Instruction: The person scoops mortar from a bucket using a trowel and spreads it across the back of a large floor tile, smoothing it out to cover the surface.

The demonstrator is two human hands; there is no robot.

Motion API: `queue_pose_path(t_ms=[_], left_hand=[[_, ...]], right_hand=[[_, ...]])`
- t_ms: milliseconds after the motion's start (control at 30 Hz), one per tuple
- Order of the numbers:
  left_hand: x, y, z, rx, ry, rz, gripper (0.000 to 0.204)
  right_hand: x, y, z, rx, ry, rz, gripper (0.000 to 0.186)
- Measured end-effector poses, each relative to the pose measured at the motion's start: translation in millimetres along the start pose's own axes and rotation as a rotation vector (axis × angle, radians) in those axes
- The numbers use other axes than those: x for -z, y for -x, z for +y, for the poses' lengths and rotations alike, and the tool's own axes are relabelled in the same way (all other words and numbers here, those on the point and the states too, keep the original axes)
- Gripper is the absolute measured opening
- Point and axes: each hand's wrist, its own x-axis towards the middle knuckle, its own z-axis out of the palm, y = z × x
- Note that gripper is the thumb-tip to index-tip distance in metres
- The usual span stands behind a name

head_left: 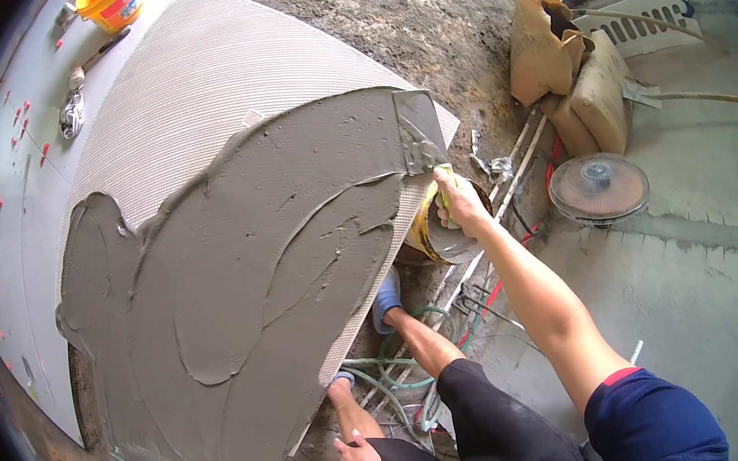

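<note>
My right grip (pixel 462 203) is closed around the yellow-green handle of a wide trowel (pixel 419 132), with its blade at the right corner of the large ribbed slab (pixel 195 59). The blade lies against grey mortar (pixel 240 218), which covers most of the slab's near part in broad, curved sweeps; the slab's far part shows bare ribs, and a thin strip of them shows along its right edge. My left grip (pixel 359 459) has its fingers loosely parted, off the near end of the slab's right edge, close to my black-clad knee; I cannot tell whether it touches the cloth.

Just beyond the slab's right edge, partly hidden by my right grip, stands a yellow-and-black container (pixel 428 233). One blue shoe (pixel 386 299) of mine is planted beside that same edge, and green hoses (pixel 393 383) tangle to the right of the slab's near end. Farther right of the slab lie long pale pipes (pixel 520 154), then a round caged fan (pixel 599 189) and brown paper sacks (pixel 591 100). Left of the slab's far end, an orange-yellow bucket (pixel 107 7) stands on a pale surface (pixel 7 208) dotted with small red pieces (pixel 25 106).
</note>
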Motion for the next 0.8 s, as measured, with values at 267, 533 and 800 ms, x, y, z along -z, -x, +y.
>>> queue_pose_path(t_ms=[267,533,800], left_hand=[[8,2,14,-0.014,-0.050,-0.009,0.064],[0,-3,10,-0.017,-0.074,0.013,0.063],[-2,-8,15,-0.033,-0.157,0.008,0.065]], right_hand=[[60,22,77,-0.028,-0.203,-0.062,0.044],[133,99,132,-0.065,0.586,0.192,0.050],[135,14,92,-0.005,1.573,0.085,0.015]])
